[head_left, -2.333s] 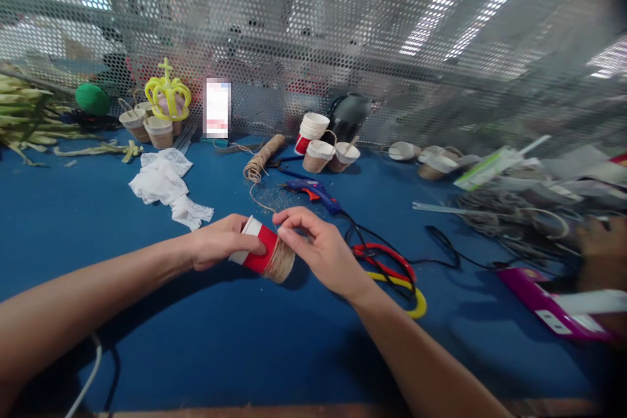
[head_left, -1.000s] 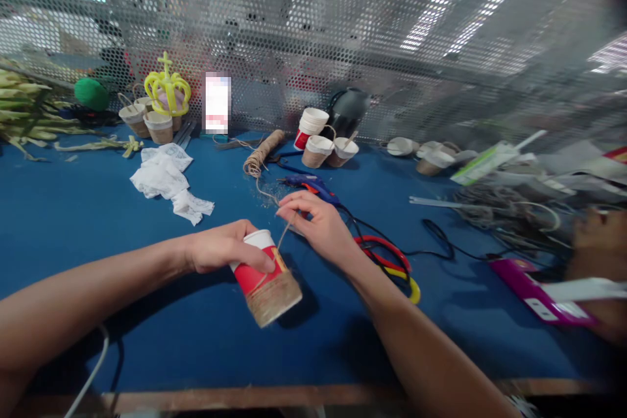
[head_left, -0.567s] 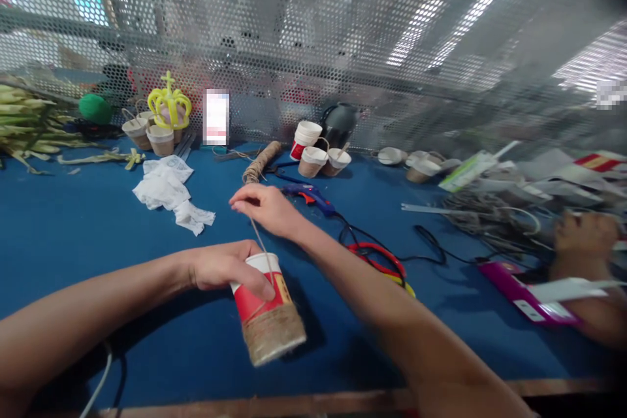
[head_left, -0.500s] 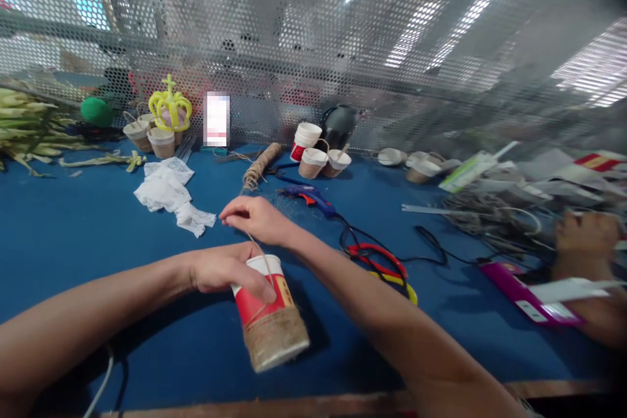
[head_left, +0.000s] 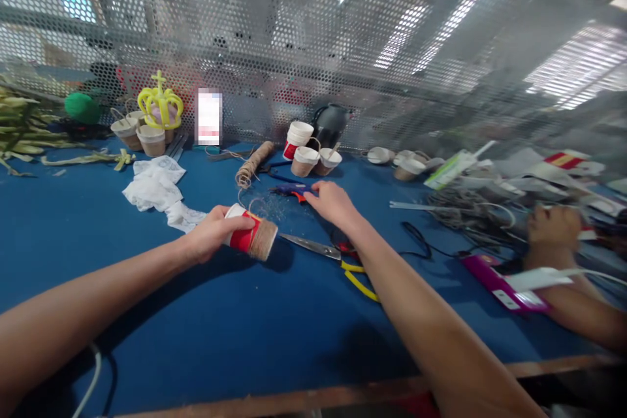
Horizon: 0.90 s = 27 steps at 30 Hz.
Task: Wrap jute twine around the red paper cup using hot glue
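Observation:
My left hand (head_left: 210,234) grips a red and white paper cup (head_left: 263,240), tilted on its side just above the table, with its lower part wound in brown twine. A loose strand runs from the cup toward a roll of twine (head_left: 255,162) lying behind it. My right hand (head_left: 334,204) is closed around the blue glue gun (head_left: 290,191), fingers at its handle end. Between my arms lies a pair of scissors (head_left: 313,245), blades pointing left toward the cup. Part of the handles is hidden under my right forearm.
White crumpled cloth (head_left: 154,183) lies left. Twine-wrapped small cups (head_left: 304,162) stand by the mesh wall, near a dark kettle (head_left: 330,125). At right are a purple power strip (head_left: 504,287), tangled cords and another person's hand (head_left: 556,235). A yellow crown (head_left: 160,104) stands back left.
My left hand has moved the cup forward and tipped it further sideways. My right hand has let go of the twine strand, moved right and taken hold of the glue gun. The scissors' blades now show.

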### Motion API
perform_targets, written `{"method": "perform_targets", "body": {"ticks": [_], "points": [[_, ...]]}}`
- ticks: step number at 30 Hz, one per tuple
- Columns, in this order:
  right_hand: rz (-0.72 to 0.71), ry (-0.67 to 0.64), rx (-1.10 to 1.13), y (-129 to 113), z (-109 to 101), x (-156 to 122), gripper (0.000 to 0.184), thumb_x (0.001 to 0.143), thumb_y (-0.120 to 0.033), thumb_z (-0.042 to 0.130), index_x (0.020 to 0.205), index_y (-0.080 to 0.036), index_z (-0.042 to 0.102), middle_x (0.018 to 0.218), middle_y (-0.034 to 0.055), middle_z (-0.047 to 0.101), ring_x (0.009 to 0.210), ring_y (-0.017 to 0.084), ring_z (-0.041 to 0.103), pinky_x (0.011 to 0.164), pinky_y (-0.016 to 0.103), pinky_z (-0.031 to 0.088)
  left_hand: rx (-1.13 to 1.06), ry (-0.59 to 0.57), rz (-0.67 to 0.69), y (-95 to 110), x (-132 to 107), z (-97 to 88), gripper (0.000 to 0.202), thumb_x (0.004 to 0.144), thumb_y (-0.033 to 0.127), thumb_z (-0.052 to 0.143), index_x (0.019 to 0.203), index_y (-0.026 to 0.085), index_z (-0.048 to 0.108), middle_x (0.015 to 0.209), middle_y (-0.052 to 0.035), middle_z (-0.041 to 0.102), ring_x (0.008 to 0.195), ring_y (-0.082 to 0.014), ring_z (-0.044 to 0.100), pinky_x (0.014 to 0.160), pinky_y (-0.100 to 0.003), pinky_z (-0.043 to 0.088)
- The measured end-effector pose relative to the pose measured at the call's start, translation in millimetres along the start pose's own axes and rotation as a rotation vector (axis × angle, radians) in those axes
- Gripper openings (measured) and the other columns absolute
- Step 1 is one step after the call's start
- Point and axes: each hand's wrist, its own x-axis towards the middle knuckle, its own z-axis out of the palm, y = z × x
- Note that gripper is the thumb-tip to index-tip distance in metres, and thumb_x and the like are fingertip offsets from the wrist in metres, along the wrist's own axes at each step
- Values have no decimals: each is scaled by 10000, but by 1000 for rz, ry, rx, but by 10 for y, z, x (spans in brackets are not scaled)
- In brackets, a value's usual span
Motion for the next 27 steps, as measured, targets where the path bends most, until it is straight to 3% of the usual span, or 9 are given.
{"method": "perform_targets", "body": {"ticks": [5, 7, 10, 13, 16, 19, 23, 27], "points": [[105, -84, -19, 245, 150, 81, 277, 837, -287, 489, 1085, -164, 512, 1100, 77, 527, 922, 181, 545, 766, 370, 459, 227, 98, 65, -55, 14, -11, 197, 590, 304, 616, 573, 122, 543, 498, 24, 497, 455, -72, 388, 460, -202, 287], [120, -74, 31, 231, 167, 58, 265, 817, -272, 519, 1049, -145, 528, 1044, 76, 557, 892, 188, 560, 740, 359, 467, 278, 110, 67, -95, 28, -16, 199, 600, 314, 604, 596, 121, 556, 517, 18, 511, 470, -84, 411, 475, -208, 309], [107, -39, 175, 133, 76, -69, 245, 720, -167, 592, 954, -108, 548, 859, 96, 621, 771, 212, 606, 652, 325, 479, 305, 105, 75, -156, 60, -37, 202, 627, 318, 584, 637, 117, 573, 553, 6, 540, 503, -104, 458, 505, -218, 344], [50, -46, 373, 10, -109, -294, 320, 725, -138, 541, 1038, -136, 475, 835, 76, 628, 673, 161, 618, 583, 289, 498, 316, 130, 55, -152, 83, -68, 196, 637, 311, 575, 633, 115, 567, 537, 8, 529, 487, -99, 450, 485, -215, 331], [10, -184, 646, -69, -252, -516, 169, 709, -234, 589, 842, -158, 515, 635, 25, 612, 542, 132, 587, 517, 269, 488, 283, 181, 46, -56, 93, -101, 196, 624, 312, 582, 611, 119, 551, 516, 16, 512, 453, -80, 413, 454, -206, 296], [29, -271, 853, -84, -259, -649, 188, 679, -295, 630, 734, -160, 511, 529, -3, 583, 465, 106, 544, 466, 242, 449, 187, 276, 94, 44, 99, -123, 179, 609, 302, 578, 604, 127, 541, 523, 12, 518, 461, -79, 417, 467, -206, 306], [-26, -232, 804, -71, -175, -734, 208, 690, -290, 627, 816, -132, 577, 638, 21, 618, 523, 97, 556, 492, 225, 436, 211, 257, 52, 29, 75, -89, 177, 613, 304, 574, 600, 132, 533, 522, 16, 502, 459, -77, 404, 450, -205, 283], [-112, -277, 767, -84, -203, -839, 211, 755, -280, 565, 891, -125, 607, 546, -9, 566, 474, 84, 505, 443, 213, 400, 366, 211, -2, -52, 34, -35, 187, 627, 291, 557, 532, 144, 489, 464, 50, 412, 424, -59, 321, 421, -204, 233]]}}
